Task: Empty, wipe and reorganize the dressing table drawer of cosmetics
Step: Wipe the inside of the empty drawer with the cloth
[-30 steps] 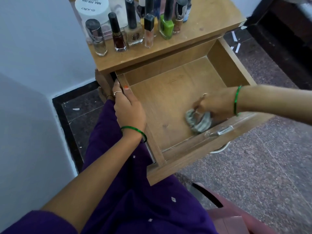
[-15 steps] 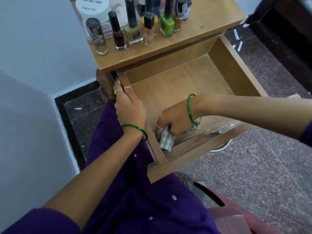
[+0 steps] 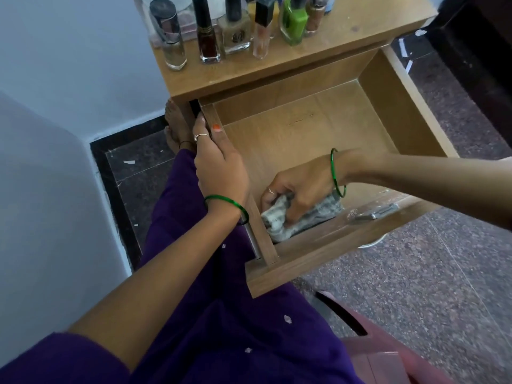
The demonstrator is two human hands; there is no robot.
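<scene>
Home bedroom corner: wooden dressing table (image 3: 346, 29), nail polish bottles (image 3: 293, 20), speckled stone floor (image 3: 415, 286).

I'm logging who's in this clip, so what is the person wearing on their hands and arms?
Each wrist carries a thin green bangle. The left hand has a silver finger ring and orange nail polish; the right hand also wears a ring. Both forearms are bare, and a purple sleeve covers the left upper arm.

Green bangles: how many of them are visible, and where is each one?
2. One green bangle is on the left wrist, beside the drawer's left wall; the other green bangle is on the right wrist, over the drawer.
</scene>
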